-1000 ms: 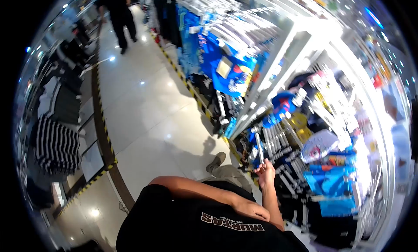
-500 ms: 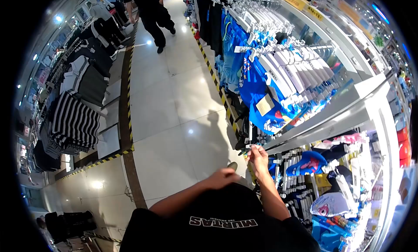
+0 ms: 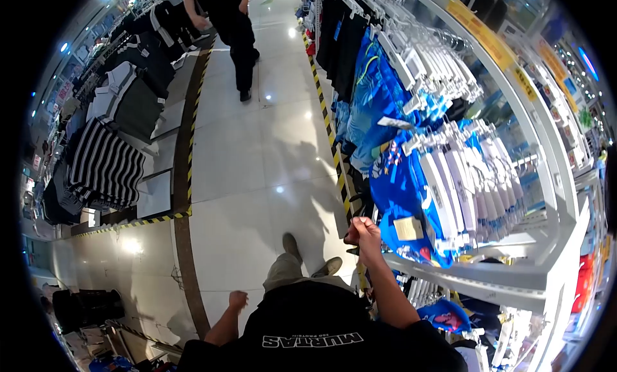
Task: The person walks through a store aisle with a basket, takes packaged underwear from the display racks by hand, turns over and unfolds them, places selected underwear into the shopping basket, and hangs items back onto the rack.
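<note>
My right hand [image 3: 366, 236] is raised beside the rack, its fingers pinched together at a small dark shape that I cannot make out. Just to its right hang blue printed swim shorts [image 3: 398, 192] with a cream tag [image 3: 408, 229]. Down at my left side, my left hand [image 3: 238, 300] is curled closed, with nothing visible in it, over the tiled floor [image 3: 234, 243]. Farther below the right forearm, a blue cap-like piece with a red print [image 3: 445, 315] sits among hangers.
A white metal rack [image 3: 488, 285] with several white clip hangers [image 3: 443, 57] runs along my right. On the left, striped garments [image 3: 106, 163] lie on a display. Yellow-black tape [image 3: 324, 115] edges the aisle. A person in black [image 3: 234, 38] walks ahead.
My left hand has dropped from in front of my body to the lower left. My view has moved forward along the rack, and the right hand is now beside the blue swim shorts.
</note>
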A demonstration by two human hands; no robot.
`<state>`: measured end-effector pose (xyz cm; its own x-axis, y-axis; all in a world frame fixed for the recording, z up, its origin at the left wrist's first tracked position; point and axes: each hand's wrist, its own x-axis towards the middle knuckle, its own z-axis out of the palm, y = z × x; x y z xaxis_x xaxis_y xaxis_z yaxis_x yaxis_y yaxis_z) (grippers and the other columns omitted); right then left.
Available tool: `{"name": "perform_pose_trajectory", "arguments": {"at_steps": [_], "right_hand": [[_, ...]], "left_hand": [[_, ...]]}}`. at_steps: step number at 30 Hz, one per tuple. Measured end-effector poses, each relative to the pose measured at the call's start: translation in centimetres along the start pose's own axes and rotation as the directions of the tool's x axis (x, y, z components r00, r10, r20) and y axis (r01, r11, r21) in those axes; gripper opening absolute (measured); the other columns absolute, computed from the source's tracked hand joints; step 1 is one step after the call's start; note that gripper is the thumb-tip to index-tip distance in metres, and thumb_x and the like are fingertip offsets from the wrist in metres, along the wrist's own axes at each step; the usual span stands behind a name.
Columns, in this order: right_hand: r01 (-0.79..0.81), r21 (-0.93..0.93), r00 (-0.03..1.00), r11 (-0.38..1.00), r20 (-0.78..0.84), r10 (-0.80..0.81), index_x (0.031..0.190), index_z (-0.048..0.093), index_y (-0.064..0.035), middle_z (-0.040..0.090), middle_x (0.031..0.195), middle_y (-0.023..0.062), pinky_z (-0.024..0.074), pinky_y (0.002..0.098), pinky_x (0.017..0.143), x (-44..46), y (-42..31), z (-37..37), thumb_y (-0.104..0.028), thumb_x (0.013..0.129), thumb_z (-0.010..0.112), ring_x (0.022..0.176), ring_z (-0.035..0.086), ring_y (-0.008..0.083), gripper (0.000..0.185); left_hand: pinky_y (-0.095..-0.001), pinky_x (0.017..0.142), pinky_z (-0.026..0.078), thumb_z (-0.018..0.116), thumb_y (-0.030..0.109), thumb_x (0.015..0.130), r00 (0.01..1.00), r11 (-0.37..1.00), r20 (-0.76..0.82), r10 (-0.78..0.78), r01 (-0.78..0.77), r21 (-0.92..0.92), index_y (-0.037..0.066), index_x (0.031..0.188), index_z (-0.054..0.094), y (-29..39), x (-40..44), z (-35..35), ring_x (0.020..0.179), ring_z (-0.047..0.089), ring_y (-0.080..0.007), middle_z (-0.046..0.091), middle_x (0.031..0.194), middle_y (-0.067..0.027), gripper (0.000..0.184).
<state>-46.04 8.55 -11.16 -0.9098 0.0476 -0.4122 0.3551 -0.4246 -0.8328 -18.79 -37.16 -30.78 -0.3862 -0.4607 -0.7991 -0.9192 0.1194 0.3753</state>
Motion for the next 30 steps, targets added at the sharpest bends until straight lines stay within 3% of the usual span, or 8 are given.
{"name": "perform_pose_trajectory", "arguments": {"at_steps": [2,5,8,10,15,20,25,30], "right_hand": [[-0.011,-0.08,0.997,0.997,-0.073,0.006,0.075,0.059,-0.0087,0.058,0.067,0.002,0.0533,0.0288,0.056,2.1,-0.1,-0.2,-0.027,0.095,0.062,0.056,0.055,0.011,0.027],[0.009,-0.07,0.988,0.998,-0.156,-0.019,0.068,0.057,-0.0096,0.056,0.063,0.0023,0.0539,0.0295,0.054,4.7,0.0,0.3,-0.033,0.096,0.06,0.056,0.056,0.0121,0.037],[0.015,-0.023,0.97,1.0,-0.244,-0.02,0.078,0.062,-0.0079,0.059,0.065,0.0036,0.0531,0.0297,0.052,7.8,0.5,1.6,-0.031,0.096,0.06,0.053,0.058,0.0125,0.029],[0.099,-0.135,0.958,0.986,-0.256,-0.131,0.093,0.064,-0.0068,0.061,0.07,0.0046,0.0523,0.0291,0.052,9.2,0.5,3.3,-0.027,0.096,0.06,0.053,0.059,0.0123,0.021],[0.155,-0.231,0.898,0.96,-0.372,-0.235,0.112,0.058,-0.0072,0.061,0.089,0.0052,0.0526,0.029,0.055,15.3,-0.3,2.9,-0.023,0.093,0.063,0.067,0.061,0.0136,0.026],[0.075,-0.297,0.888,0.952,-0.415,-0.2,0.109,0.059,-0.0039,0.064,0.092,0.0071,0.0536,0.0282,0.064,20.2,-1.9,6.8,-0.018,0.093,0.058,0.075,0.063,0.015,0.021],[0.043,-0.342,0.933,0.939,-0.322,-0.16,0.107,0.059,-0.001,0.065,0.085,0.0073,0.0539,0.0276,0.062,24.4,-1.5,12.8,-0.022,0.091,0.063,0.068,0.064,0.0146,0.026],[0.044,-0.384,0.937,0.922,-0.305,-0.172,0.104,0.061,0.0003,0.064,0.081,0.0058,0.0501,0.025,0.058,31.0,-1.7,16.4,-0.021,0.092,0.064,0.064,0.061,0.0111,0.025]], "left_hand": [[-0.0332,0.044,0.048,0.058,0.013,0.082,0.885,0.866,0.119,0.45,-0.465,0.185,-0.001,0.079,0.07,-3.5,2.1,0.7,0.052,0.061,-0.0203,0.064,0.063,-0.0123,0.019],[-0.0356,0.057,0.054,0.055,0.008,0.082,0.951,0.889,0.067,0.3,-0.305,0.342,0.001,0.08,0.072,2.3,1.7,2.7,0.058,0.066,-0.0195,0.071,0.075,-0.0132,0.019],[-0.0347,0.055,0.053,0.054,0.01,0.084,0.787,0.757,0.159,0.596,-0.616,0.218,-0.001,0.086,0.072,8.5,7.3,3.2,0.057,0.065,-0.0196,0.07,0.072,-0.0136,0.021],[-0.034,0.054,0.053,0.055,0.015,0.087,0.91,0.915,0.147,0.387,-0.399,0.062,-0.003,0.093,0.07,16.6,8.9,2.5,0.056,0.065,-0.0195,0.069,0.07,-0.0138,0.024],[-0.0334,0.054,0.052,0.057,0.02,0.088,0.866,0.873,0.111,0.487,-0.482,-0.068,-0.005,0.096,0.067,32.8,20.3,2.1,0.056,0.064,-0.0196,0.069,0.075,-0.0136,0.028],[-0.0328,0.056,0.051,0.058,0.021,0.086,0.741,0.759,0.173,0.649,-0.647,-0.077,-0.003,0.097,0.067,47.0,24.4,-1.1,0.059,0.063,-0.0183,0.069,0.075,-0.0127,0.027],[-0.0325,0.055,0.051,0.058,0.02,0.085,0.759,0.785,0.229,0.609,-0.618,-0.038,-0.003,0.093,0.067,50.1,28.8,-2.2,0.058,0.062,-0.0175,0.068,0.074,-0.0114,0.026],[-0.0356,0.053,0.05,0.055,0.024,0.082,0.788,0.822,0.391,0.475,-0.556,0.122,0.0,0.074,0.067,44.3,33.0,-3.1,0.052,0.06,-0.0187,0.063,0.059,-0.0107,0.028]]}}
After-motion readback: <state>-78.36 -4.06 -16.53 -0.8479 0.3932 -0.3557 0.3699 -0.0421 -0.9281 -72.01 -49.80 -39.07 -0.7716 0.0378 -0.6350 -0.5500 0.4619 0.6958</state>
